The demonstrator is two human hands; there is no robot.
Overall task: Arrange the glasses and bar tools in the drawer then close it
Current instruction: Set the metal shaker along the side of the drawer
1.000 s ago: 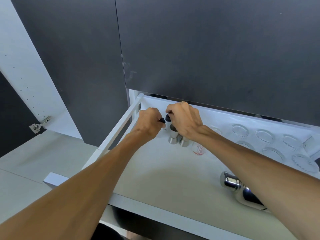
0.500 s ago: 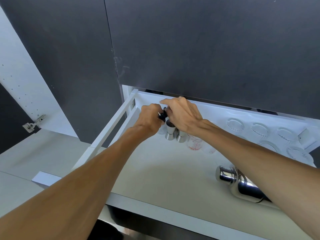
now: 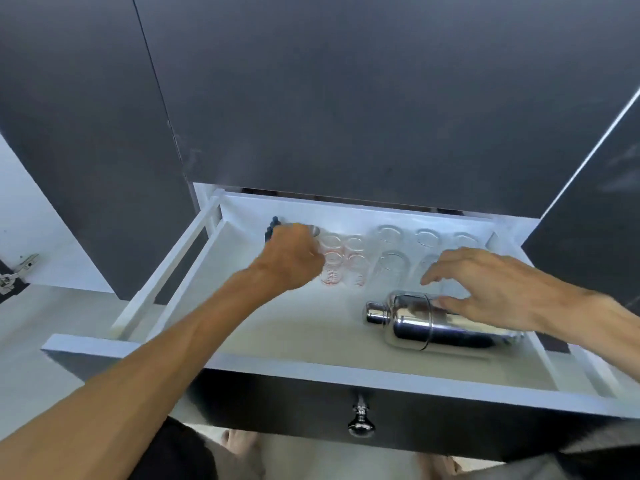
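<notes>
White inside and dark-fronted, the drawer (image 3: 311,370) stands pulled out beneath matte dark cabinet doors (image 3: 381,98), a chrome knob (image 3: 361,419) on its front. A polished steel shaker (image 3: 415,322) lies on its side near the front right corner. Clear tumblers (image 3: 391,265) line the back edge; red-marked measuring glasses (image 3: 332,268) stand beside them. The right hand (image 3: 491,289) hovers spread open over the shaker. The left hand (image 3: 294,258) curls around something dark, perhaps bar tools (image 3: 272,228), at the back left.

I see tall dark cabinet doors (image 3: 381,98) filling the upper view. At far left, a white inner cabinet panel (image 3: 31,216) carries a small metal hinge (image 3: 15,273), above a pale grey floor (image 3: 52,323).
</notes>
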